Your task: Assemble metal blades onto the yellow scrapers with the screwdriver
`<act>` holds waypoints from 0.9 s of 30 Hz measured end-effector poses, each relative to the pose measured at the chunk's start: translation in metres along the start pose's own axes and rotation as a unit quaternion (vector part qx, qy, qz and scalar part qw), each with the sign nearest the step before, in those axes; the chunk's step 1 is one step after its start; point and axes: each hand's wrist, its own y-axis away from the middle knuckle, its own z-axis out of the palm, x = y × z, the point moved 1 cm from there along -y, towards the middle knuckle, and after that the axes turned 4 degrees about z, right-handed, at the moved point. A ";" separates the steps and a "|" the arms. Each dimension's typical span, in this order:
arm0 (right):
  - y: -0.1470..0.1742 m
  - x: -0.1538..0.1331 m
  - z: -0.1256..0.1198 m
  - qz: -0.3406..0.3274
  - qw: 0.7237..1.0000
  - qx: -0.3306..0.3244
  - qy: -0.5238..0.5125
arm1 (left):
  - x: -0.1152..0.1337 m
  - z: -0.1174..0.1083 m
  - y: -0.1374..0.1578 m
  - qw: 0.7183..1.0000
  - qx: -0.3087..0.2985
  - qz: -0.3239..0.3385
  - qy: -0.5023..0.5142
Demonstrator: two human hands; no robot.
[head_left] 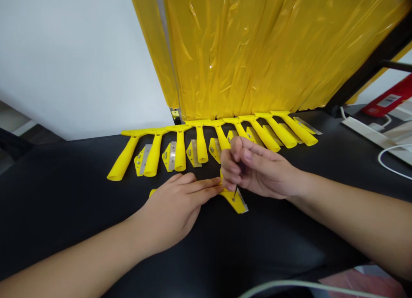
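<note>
A yellow scraper (236,202) with a metal blade along its edge lies on the black table in front of me. My left hand (175,208) covers its handle and holds it down, with index and middle fingers stretched toward the head. In my right hand (252,167), curled fingers grip a thin dark driver (236,190). The driver's shaft points down, its tip at a screw in the scraper head. Its upper part is hidden by my fingers, so whether it is a screwdriver or a hex key I cannot tell.
Several yellow scraper handles (154,154) stand in a row along the back. Between them lie yellow plates with metal blades (170,156). Yellow plastic sheeting (244,53) hangs behind. At right are a white power strip (376,137), cables and a red package (389,96).
</note>
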 end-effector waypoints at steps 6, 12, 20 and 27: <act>-0.001 -0.001 -0.005 0.025 0.999 -0.015 0.021 | -0.001 0.001 0.000 1.000 -0.002 -0.001 0.001; 0.000 0.000 -0.003 0.011 1.000 0.003 -0.024 | -0.002 0.001 0.002 1.000 -0.017 -0.007 -0.004; 0.001 -0.004 -0.004 0.036 0.998 -0.046 -0.020 | -0.005 0.004 0.005 1.000 -0.024 -0.004 -0.001; -0.001 -0.004 -0.006 0.012 1.000 -0.011 -0.004 | -0.004 0.001 0.003 1.000 -0.026 -0.003 -0.009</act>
